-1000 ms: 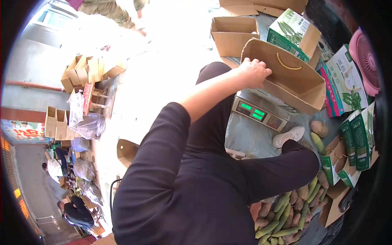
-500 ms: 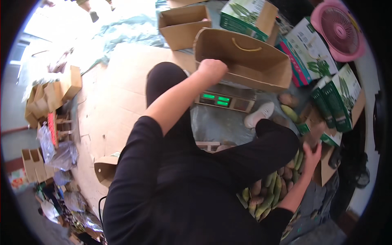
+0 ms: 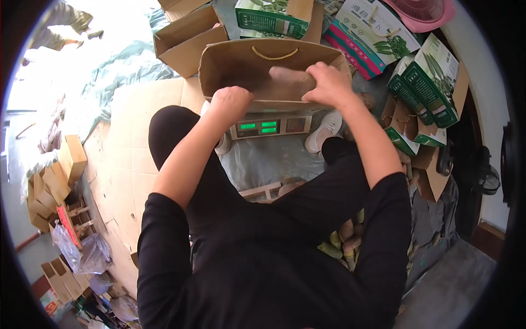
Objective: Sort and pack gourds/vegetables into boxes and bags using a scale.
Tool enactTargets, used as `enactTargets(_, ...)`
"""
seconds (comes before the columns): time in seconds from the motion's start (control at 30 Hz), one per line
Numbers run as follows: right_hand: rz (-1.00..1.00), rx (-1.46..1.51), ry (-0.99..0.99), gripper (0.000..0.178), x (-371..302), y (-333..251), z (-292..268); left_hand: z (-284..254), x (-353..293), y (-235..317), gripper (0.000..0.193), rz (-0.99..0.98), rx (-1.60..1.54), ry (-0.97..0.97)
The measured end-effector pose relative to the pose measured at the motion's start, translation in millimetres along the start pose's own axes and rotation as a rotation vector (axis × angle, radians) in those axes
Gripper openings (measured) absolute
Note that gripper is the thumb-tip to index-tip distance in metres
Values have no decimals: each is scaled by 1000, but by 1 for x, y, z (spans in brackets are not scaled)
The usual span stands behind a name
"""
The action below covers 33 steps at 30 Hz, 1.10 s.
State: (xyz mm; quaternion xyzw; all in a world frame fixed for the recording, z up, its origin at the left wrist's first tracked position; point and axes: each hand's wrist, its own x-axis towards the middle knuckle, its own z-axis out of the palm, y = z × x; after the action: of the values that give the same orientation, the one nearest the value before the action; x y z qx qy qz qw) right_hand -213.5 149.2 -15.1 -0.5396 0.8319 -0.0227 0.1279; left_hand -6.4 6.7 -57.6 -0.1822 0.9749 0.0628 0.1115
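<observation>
A deep brown cardboard box (image 3: 230, 63) with a yellow cord handle stands open on a digital scale (image 3: 268, 127) whose green display is lit. My left hand (image 3: 231, 104) is closed on the near rim of the box, toward its left end. Over the right part of the opening, my right hand (image 3: 329, 85) holds a long, blurred, pinkish-brown root vegetable (image 3: 289, 78) by one end, pointing it left into the box. The bottom of the box is in shadow, so its contents are hard to make out.
Green-and-white printed cartons (image 3: 433, 82) and a pink fan (image 3: 422, 11) stand at the right. Green and brown vegetables (image 3: 345, 241) lie beside my right leg. Another open box (image 3: 189, 41) sits at the back left, with a flattened cardboard sheet (image 3: 137, 148) on the floor.
My right hand has come up from the vegetables at the right to the box, bringing the root vegetable. My left hand still grips the box's rim. The view has shifted to the right.
</observation>
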Motion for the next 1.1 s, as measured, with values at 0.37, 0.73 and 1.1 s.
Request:
enactTargets(0.37, 1, 133, -104, 35, 11, 23, 31, -2, -5, 0, 24, 43, 52, 15)
enactTargets(0.73, 366, 728, 343, 28, -155, 143, 7, 0, 3, 2, 23, 10, 101, -64)
enactTargets(1.1, 671, 102, -96, 18, -414, 179, 267, -14, 4, 21, 28, -40, -61, -80)
